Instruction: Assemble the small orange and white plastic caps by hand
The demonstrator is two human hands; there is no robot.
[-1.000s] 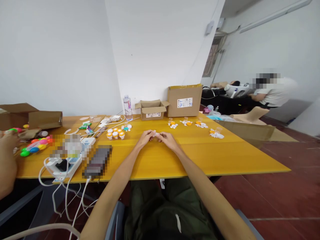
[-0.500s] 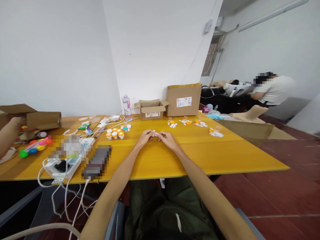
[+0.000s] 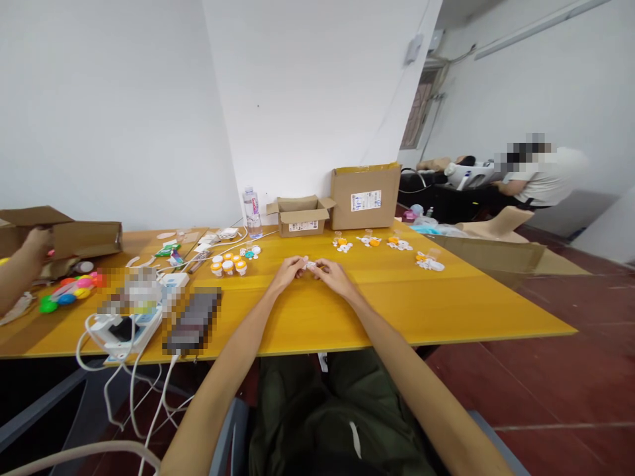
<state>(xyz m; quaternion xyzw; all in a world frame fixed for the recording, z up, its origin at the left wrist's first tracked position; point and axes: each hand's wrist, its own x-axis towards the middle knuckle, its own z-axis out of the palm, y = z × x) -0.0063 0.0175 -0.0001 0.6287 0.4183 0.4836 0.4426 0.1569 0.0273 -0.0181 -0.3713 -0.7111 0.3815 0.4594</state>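
Observation:
My left hand [image 3: 289,272] and my right hand [image 3: 331,275] meet above the middle of the yellow table [image 3: 317,324]. Between their fingertips is a small white plastic piece [image 3: 310,266], pinched from both sides; its exact kind is too small to make out. To the left of my hands stands a group of small jars with white and orange lids [image 3: 228,266]. Beyond them lie a teal piece and white pieces [image 3: 251,254]. Several piles of small white and orange parts with clear cups [image 3: 368,240] lie along the back and right of the table.
A small open carton [image 3: 300,218], a larger box [image 3: 366,198] and a water bottle [image 3: 253,215] stand along the wall. At left are a phone [image 3: 193,320], a power strip [image 3: 143,324] with cables, and another person's arm [image 3: 22,271] at a carton. A person [image 3: 550,175] sits at back right.
My right hand has shifted very slightly, with the white piece still between my fingertips. At left, the other person's hand has moved a little within the carton.

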